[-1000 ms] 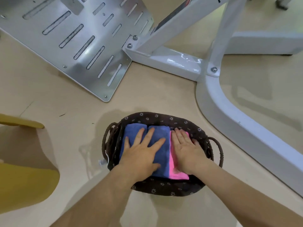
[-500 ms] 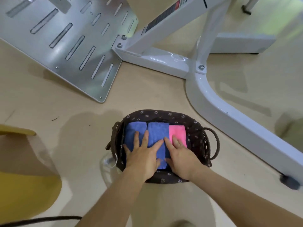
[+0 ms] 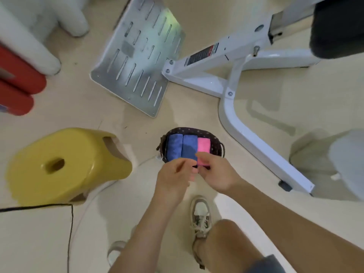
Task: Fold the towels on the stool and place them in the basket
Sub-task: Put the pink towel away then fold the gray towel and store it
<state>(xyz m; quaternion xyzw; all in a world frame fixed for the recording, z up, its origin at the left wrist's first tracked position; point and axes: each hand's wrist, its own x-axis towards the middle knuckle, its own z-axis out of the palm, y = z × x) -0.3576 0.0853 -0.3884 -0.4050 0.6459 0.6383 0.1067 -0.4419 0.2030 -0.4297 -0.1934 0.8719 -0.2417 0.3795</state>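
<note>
Three folded towels lie side by side in the basket [image 3: 189,129], filling it: a blue towel [image 3: 174,147] on the left, a second blue towel [image 3: 189,146] in the middle and a pink towel [image 3: 204,146] on the right. Each has its long axis running straight away from the person, while the row runs along the length of the oval basket. The basket sits on the floor [image 3: 59,119], a rope handle at each end.

Both hands hover over its near rim, palms turned inward, nearly meeting. The left hand [image 3: 173,175] has a loose grip, fingers lightly curled with nothing in them. The right hand [image 3: 215,172] curls its fingers over the near end of the pink towel; through the blur I cannot tell whether its grip touches the cloth. Both forearms reach in from below.

A yellow stool [image 3: 65,164] stands well to the left of the basket. Behind are a slotted metal plate [image 3: 137,62] and a white frame [image 3: 246,133]. A shoe [image 3: 201,215] is planted just behind the hands.
</note>
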